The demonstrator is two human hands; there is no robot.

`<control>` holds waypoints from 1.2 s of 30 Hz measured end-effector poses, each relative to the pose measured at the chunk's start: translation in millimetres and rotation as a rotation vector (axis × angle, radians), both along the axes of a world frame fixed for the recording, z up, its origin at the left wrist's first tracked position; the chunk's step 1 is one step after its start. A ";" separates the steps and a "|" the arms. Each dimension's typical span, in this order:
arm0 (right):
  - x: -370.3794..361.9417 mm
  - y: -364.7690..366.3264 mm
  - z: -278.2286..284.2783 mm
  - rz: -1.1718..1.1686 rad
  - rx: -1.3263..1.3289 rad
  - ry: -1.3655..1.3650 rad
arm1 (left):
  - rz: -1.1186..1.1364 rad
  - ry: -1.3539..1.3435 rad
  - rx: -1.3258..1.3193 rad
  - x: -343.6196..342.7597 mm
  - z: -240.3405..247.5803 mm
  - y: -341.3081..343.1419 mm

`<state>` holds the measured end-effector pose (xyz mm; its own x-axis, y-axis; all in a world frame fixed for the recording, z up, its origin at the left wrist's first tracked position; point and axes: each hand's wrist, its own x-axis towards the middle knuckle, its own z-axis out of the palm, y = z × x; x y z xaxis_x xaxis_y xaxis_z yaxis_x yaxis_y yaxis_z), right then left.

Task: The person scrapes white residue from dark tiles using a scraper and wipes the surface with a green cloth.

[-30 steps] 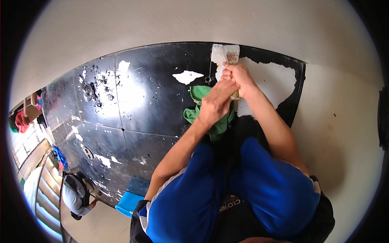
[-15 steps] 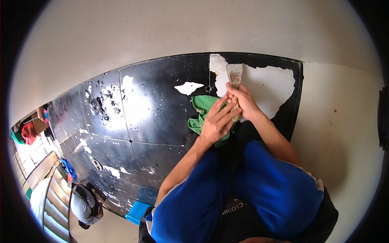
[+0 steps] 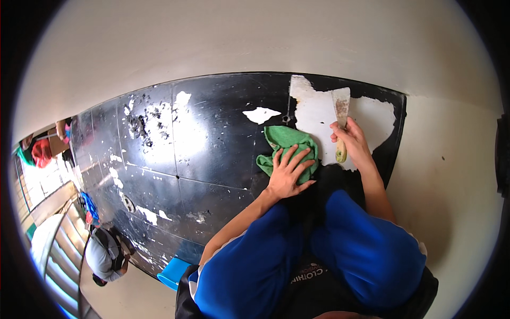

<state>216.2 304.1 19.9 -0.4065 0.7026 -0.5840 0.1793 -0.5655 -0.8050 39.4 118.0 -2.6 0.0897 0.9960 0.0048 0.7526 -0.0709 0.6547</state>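
Note:
My right hand (image 3: 351,142) is closed round the yellow-green handle of a putty knife (image 3: 341,103). Its flat, stained metal blade points away from me, above a pale patch (image 3: 366,119) where the black surface has come off. Spread over a crumpled green cloth (image 3: 289,137), my left hand (image 3: 287,174) touches it with fingers apart. The cloth lies on the glossy black surface (image 3: 218,159), just left of the pale patch. What is under the cloth is hidden.
Pale walls (image 3: 223,37) border the black surface at the far side and right. A blue container (image 3: 174,273) stands by its near edge at lower left. Beyond are a person in grey (image 3: 104,254), a stair railing (image 3: 61,260) and a red bag (image 3: 41,153).
My hands have come apart. The left has moved down from the putty knife onto the green cloth, while the right has carried the knife to the right.

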 end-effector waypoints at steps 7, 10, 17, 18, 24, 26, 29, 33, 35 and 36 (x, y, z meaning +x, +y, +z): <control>-20.4 -12.1 23.9 0.002 -0.123 0.110 | -0.001 0.068 -0.016 3.4 -12.2 -5.3; -23.5 -19.9 28.6 0.087 -0.060 0.142 | 0.013 0.034 -0.005 4.3 -10.4 -2.1; -30.5 -33.3 48.7 0.270 -0.080 0.182 | 0.352 -0.583 -0.277 -23.8 13.3 40.2; -31.7 -34.9 48.3 0.277 -0.001 0.187 | 0.416 -0.757 -0.449 -30.2 19.4 58.0; -30.4 -24.0 48.5 0.224 0.133 0.020 | 0.492 -1.024 -0.697 -32.3 -1.8 123.7; -34.1 -25.1 50.3 0.186 0.159 0.037 | 0.512 -1.128 -0.776 -25.2 -7.3 134.5; -34.8 -20.9 57.2 0.221 0.348 -0.059 | 0.591 -1.396 -0.930 -9.5 -16.9 146.1; -38.2 -15.1 59.8 0.243 0.897 -0.264 | 0.605 -1.540 -0.793 -4.6 -22.9 158.4; -38.3 -12.0 56.7 0.215 0.908 -0.272 | 0.644 -1.572 -0.789 0.7 -17.6 166.4; -38.0 -10.6 54.1 0.181 0.918 -0.271 | 0.687 -1.592 -0.784 1.9 -16.0 169.0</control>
